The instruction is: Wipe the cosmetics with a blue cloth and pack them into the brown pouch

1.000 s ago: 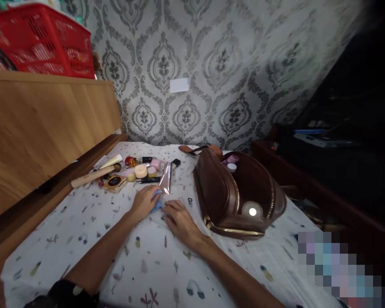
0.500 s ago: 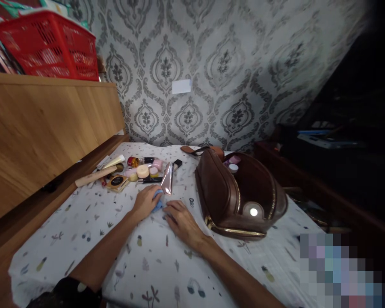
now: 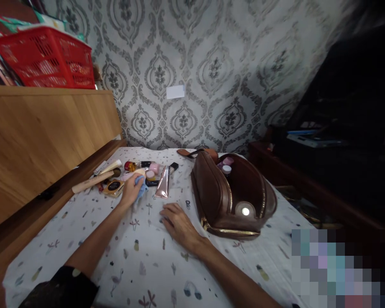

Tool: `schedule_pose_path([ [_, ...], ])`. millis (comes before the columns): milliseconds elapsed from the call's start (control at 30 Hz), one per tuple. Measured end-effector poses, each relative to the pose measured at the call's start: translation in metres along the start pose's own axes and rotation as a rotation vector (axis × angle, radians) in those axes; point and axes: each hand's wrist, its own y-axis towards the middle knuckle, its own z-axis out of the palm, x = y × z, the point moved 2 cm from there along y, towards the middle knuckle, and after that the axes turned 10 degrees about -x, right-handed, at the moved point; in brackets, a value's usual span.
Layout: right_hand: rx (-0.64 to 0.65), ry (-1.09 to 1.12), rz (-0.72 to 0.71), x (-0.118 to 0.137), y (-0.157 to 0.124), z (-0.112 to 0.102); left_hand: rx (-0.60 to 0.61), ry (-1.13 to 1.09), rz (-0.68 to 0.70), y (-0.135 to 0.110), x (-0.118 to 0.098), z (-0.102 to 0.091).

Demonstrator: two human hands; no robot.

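My left hand (image 3: 130,191) is closed on a small blue cloth (image 3: 142,188) and reaches into a cluster of cosmetics (image 3: 137,171) on the patterned sheet: small round jars, a dark compact (image 3: 114,186), tubes and a pink-gold tube (image 3: 163,188). My right hand (image 3: 176,221) lies flat on the sheet with fingers spread, holding nothing, just left of an open brown leather bag (image 3: 231,196). Inside the bag I see a round mirror or lid (image 3: 244,210) and a couple of small containers (image 3: 226,164).
A wooden headboard (image 3: 45,137) runs along the left with a red basket (image 3: 48,57) on top. Patterned wallpaper (image 3: 192,77) stands behind. A long beige handle (image 3: 91,182) lies by the cosmetics. Dark furniture (image 3: 324,171) sits to the right.
My left hand has carried the blue cloth up and to the left, from beside my right hand to the cosmetics cluster. My right hand has stayed flat on the sheet.
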Motion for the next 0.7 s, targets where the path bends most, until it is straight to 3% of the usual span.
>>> schedule_pose_path([
  [133,-0.005,-0.013,-0.007,0.0,0.0,0.0,-0.05,0.125,0.02,0.031,0.007,-0.009],
  [233,0.001,-0.022,-0.012,0.001,0.0,-0.002,-0.042,0.217,0.079,0.045,0.0,-0.003],
  [400,0.003,-0.013,-0.008,0.001,0.0,-0.002,0.012,0.38,0.202,0.054,-0.018,0.017],
  [700,0.014,-0.013,-0.001,0.0,0.0,-0.001,0.126,0.564,0.298,0.061,-0.04,0.041],
])
